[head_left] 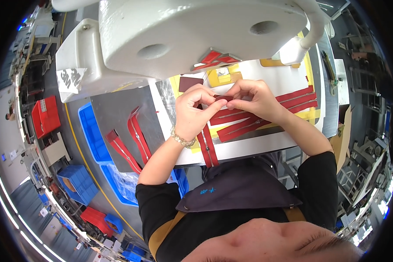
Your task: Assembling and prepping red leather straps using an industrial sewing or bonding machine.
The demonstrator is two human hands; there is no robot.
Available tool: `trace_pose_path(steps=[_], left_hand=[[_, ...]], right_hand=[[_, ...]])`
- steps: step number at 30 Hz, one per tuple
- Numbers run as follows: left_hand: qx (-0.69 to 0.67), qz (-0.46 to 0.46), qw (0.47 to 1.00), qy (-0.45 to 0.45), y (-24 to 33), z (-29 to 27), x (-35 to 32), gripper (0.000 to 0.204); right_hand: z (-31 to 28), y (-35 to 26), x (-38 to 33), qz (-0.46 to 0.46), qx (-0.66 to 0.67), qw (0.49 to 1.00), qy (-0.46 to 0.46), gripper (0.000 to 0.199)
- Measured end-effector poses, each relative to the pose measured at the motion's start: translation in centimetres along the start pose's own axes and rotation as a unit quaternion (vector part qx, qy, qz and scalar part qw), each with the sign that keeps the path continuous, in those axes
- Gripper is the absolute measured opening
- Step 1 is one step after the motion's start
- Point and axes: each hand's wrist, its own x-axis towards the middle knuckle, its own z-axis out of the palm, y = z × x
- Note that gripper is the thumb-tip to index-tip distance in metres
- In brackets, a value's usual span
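I see one small dark red piece (pixel 224 98) pinched between both hands, held just above the counter (pixel 249 146) under the white machine head (pixel 196 30). My left hand (pixel 194 114) has its grip clenched on the piece's left end with thumb and forefinger; my right hand (pixel 252 97) is grasping its right end the same way, so the piece sits right between the two sets of fingertips. Below the hands lie about four red zipper strips (pixel 253 124) on the counter, and one more (pixel 208 150) hangs over its near edge. Two further red zippers (pixel 131 144) rest on the grey side plate (pixel 113 113). A blue bin (pixel 91 131) beside it holds clear plastic.
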Motion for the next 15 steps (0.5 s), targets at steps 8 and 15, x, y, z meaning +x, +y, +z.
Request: trace_pose_path(steps=[8,15], left_hand=[[0.005,-0.008,1.000,-0.022,-0.09,-0.14,0.11,0.020],[-0.001,-0.008,1.000,-0.003,-0.30,0.15,0.11,0.022]], right_hand=[[0.05,0.46,0.09,0.012,0.052,0.998,0.015,0.013],[0.08,0.14,0.16,0.007,0.059,0.998,0.006,0.013]])
